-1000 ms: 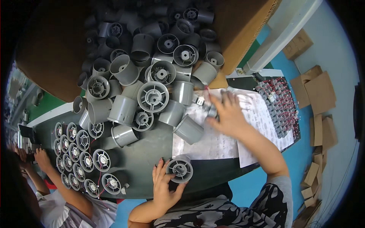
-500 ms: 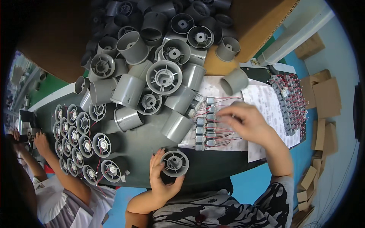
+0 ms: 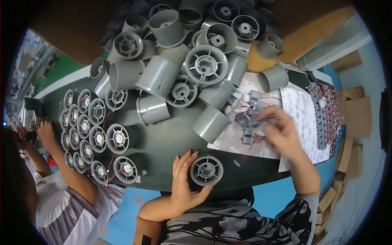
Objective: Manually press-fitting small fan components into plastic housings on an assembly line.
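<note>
Right hand (image 3: 281, 132) shifted onto small motors (image 3: 247, 128) (left hand (image 3: 183, 179) cups grey housing (image 3: 207, 170)).

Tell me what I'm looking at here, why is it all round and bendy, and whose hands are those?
The picture comes from a camera worn on a person's head, looking down. Its wide lens bends straight edges, so everything looks round.

The two hands coming from the bottom belong to that person. The left hand steadies a grey round plastic housing with spokes standing near the edge of the dark table. The right hand reaches over small metal motors with red wires, lying on a white paper sheet. It is blurred, so I cannot tell if it holds one.

Behind them is a heap of grey plastic tubes. On the left stand neat rows of housings with motors inside. Another person's hand works there.
</note>
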`<state>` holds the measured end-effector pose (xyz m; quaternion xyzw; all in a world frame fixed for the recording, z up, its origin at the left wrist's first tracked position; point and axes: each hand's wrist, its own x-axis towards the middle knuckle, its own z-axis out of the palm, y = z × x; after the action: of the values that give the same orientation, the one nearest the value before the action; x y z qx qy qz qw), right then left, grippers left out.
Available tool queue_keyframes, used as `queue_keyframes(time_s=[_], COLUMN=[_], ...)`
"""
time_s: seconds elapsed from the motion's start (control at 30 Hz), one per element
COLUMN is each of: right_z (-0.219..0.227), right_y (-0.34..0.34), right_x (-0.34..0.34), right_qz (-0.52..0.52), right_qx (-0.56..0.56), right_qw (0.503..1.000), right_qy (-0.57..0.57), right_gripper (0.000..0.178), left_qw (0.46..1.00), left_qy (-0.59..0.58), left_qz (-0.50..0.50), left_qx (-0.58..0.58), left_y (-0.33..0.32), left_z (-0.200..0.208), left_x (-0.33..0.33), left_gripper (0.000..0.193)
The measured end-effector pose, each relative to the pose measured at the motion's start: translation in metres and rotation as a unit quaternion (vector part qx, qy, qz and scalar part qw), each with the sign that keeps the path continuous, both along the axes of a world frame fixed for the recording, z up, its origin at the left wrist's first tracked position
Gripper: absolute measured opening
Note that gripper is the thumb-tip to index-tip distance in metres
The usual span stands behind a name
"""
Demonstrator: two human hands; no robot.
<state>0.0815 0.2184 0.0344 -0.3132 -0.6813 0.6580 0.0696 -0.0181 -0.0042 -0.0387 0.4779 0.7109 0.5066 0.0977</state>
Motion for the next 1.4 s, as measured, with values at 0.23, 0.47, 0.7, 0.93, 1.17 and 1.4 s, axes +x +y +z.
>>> queue_keyframes(time_s=[0.23,0.47,0.7,0.93,1.17,1.4], right_z=[0.006,0.006,0.004,0.007,0.015,0.0], right_y=[-0.005,-0.033,-0.054,-0.052,-0.051,-0.066], right_x=[0.009,0.013,0.003,0.006,0.002,0.007], right_qz=[-0.076,0.175,0.285,0.31,0.309,0.309], right_qx=[-0.118,0.312,0.531,0.492,0.541,0.656], right_qw=[0.983,0.923,0.784,0.809,0.769,0.661], right_qy=[0.119,0.142,0.153,0.085,0.141,0.193], right_gripper=[0.024,0.03,0.026,0.026,0.023,0.023], left_qw=[0.999,0.997,0.999,0.999,0.995,0.995], left_qy=[0.026,-0.052,-0.034,-0.004,-0.016,-0.027], left_qz=[-0.016,-0.021,-0.024,-0.033,-0.074,-0.079], left_qx=[-0.032,-0.055,-0.032,-0.022,-0.063,-0.048], left_y=[0.006,0.002,0.005,0.003,-0.006,-0.012], left_z=[0.001,0.009,0.009,0.006,0.007,0.007], left_x=[-0.001,0.002,0.002,0.003,0.0,-0.004], left_gripper=[0.105,0.09,0.079,0.087,0.088,0.077])
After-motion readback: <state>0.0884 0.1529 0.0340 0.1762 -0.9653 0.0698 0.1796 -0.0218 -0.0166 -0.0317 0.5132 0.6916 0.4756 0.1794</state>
